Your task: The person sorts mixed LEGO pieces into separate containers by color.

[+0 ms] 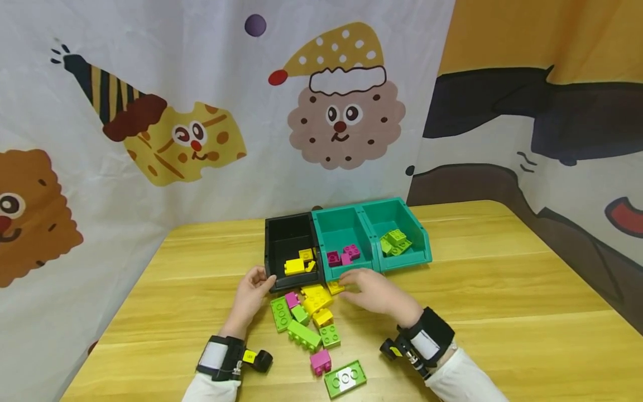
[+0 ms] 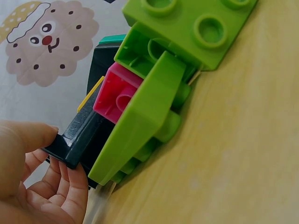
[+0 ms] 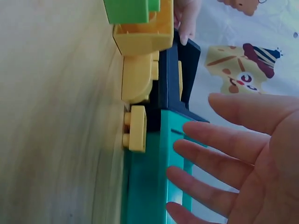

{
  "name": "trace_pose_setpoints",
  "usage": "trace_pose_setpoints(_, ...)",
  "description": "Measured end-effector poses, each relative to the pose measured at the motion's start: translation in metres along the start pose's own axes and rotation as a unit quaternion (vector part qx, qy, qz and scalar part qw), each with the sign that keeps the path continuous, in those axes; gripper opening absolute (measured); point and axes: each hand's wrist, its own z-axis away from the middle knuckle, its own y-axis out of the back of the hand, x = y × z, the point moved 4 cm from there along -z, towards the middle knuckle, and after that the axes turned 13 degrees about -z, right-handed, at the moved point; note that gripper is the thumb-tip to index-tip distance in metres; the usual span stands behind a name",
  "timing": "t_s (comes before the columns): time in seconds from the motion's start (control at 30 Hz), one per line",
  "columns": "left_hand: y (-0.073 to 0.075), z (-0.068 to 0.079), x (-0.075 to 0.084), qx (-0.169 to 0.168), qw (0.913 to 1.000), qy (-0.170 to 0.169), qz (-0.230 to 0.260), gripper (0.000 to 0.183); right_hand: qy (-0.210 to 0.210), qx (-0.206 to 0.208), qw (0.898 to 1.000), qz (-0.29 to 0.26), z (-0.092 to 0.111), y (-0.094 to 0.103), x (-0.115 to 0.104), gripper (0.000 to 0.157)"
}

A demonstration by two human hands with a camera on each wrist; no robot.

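Note:
My left hand [image 1: 250, 293] grips the front left corner of a black bin [image 1: 288, 234], thumb above and fingers curled beneath it in the left wrist view. My right hand [image 1: 374, 291] hovers by the front of the middle teal bin [image 1: 344, 220], fingers spread and holding nothing in the right wrist view. Just left of its fingertips lies a small yellow brick [image 1: 335, 287]. More yellow bricks [image 1: 317, 298] sit before the black bin, among green bricks [image 1: 303, 335] and a pink brick [image 1: 292, 300].
The black bin contains yellow bricks [image 1: 294, 266]; the middle bin, magenta bricks [image 1: 351, 251]; the right teal bin [image 1: 384, 209], green bricks [image 1: 397, 240]. Closer to me on the wooden table [image 1: 502, 312] lie another pink brick [image 1: 320, 362] and a green brick [image 1: 345, 378]. A cartoon-printed curtain [image 1: 211, 195] hangs behind.

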Motion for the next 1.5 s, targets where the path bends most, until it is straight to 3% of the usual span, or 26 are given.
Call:
trace_pose_setpoints(0.33,-0.001,0.0,-0.001,-0.004,1.0,0.001,0.005,0.017,0.013,-0.073,0.997,0.025,0.0,-0.018,0.002,0.035)
trace_pose_setpoints(0.67,-0.001,0.0,0.001,-0.004,1.0,-0.003,0.005,0.016,-0.002,-0.047,0.999,0.01,0.001,-0.011,0.005,0.032)
trace_pose_setpoints(0.9,0.0,0.001,0.0,-0.002,1.0,-0.002,-0.006,0.018,-0.011,-0.006,1.0,0.007,0.0,-0.006,0.001,0.025)
trace_pose_setpoints(1.23,0.0,0.0,0.001,-0.003,1.0,0.0,0.006,0.018,-0.029,-0.068,0.995,0.059,0.003,-0.018,0.003,0.043)
trace_pose_setpoints(1.5,0.0,0.0,0.0,-0.005,0.9999,0.002,0.01,0.018,-0.025,-0.065,0.996,0.061,0.003,-0.019,-0.001,0.035)
